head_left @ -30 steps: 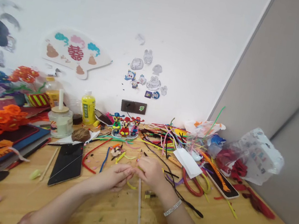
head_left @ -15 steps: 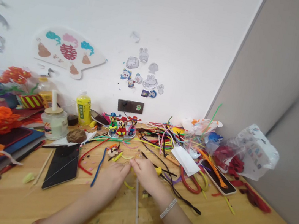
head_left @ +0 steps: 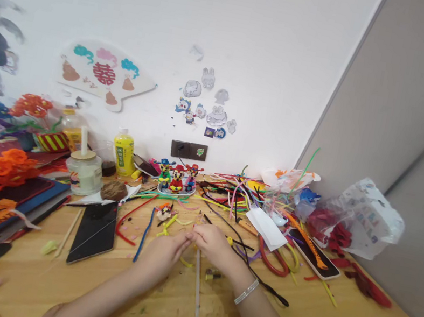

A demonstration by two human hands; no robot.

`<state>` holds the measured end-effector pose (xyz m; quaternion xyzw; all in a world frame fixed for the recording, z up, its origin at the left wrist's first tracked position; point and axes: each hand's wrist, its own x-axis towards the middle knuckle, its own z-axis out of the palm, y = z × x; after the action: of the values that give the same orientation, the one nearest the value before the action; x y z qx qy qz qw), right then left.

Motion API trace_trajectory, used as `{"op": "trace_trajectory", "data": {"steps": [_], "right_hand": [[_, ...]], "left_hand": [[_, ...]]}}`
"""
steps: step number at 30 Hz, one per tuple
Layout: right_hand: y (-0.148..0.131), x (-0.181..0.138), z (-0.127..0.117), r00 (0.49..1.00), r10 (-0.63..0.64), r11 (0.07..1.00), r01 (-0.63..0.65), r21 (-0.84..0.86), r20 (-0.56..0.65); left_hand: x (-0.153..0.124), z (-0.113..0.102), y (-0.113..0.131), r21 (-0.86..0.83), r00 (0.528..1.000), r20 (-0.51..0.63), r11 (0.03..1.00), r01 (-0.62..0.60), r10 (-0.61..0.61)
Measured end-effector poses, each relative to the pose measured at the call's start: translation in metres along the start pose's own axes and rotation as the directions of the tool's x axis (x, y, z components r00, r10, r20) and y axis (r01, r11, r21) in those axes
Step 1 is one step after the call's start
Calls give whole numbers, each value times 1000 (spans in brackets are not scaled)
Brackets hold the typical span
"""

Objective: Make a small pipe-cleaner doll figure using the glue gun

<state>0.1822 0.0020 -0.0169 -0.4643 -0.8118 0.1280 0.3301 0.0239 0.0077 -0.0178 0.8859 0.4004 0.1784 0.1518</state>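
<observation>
My left hand (head_left: pixel 167 253) and my right hand (head_left: pixel 210 243) meet above the table, fingertips pinched together. What they pinch is hidden behind the fingers. Just beyond my left knuckles, a bent yellow pipe cleaner piece (head_left: pixel 168 224) shows; I cannot tell whether it touches the hand. A small figure's head (head_left: pixel 164 212) with an orange top lies behind it. Below the hands, a translucent glue stick (head_left: pixel 196 287) points toward me. Past my right wrist a yellow part (head_left: pixel 229 241) shows beside a black cable.
Three small figures (head_left: pixel 176 178) stand on a tray at the back. Pipe cleaners (head_left: pixel 225 199) pile up to their right. A dark tablet (head_left: pixel 94 233) and a glass jar (head_left: pixel 84 174) are left; a phone (head_left: pixel 318 256) and plastic bags (head_left: pixel 369 219) are right.
The view has turned slightly left. My left hand has shifted a little nearer to me, and more of the yellow pipe cleaner piece shows beyond it. The fingertips stay together.
</observation>
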Motion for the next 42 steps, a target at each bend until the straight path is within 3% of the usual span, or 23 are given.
{"op": "trace_trajectory", "data": {"steps": [5,11,17,25,29,36,42], "right_hand": [[-1,-1,-5,998,53,974,-61,219,42],[-1,1,11,989,143,965,-135,224,-21],[-4,0,11,983,176,957,-161,243,-42],[-11,2,9,969,244,904,-217,367,-29],[-6,2,7,955,295,863,-268,428,3],[-2,2,9,933,359,821,-323,471,13],[-4,3,13,888,456,796,-377,474,-59]], "left_hand": [[-2,-5,4,-77,998,-52,997,-29,25],[-2,-7,9,257,993,4,960,110,-116],[-4,-5,5,411,999,-43,911,19,-2],[-6,-8,8,432,995,-85,902,-4,45],[-4,-11,9,524,993,-34,848,-81,115],[-6,-8,9,498,998,11,865,-57,59],[-8,-6,8,477,991,8,871,-118,130]]}}
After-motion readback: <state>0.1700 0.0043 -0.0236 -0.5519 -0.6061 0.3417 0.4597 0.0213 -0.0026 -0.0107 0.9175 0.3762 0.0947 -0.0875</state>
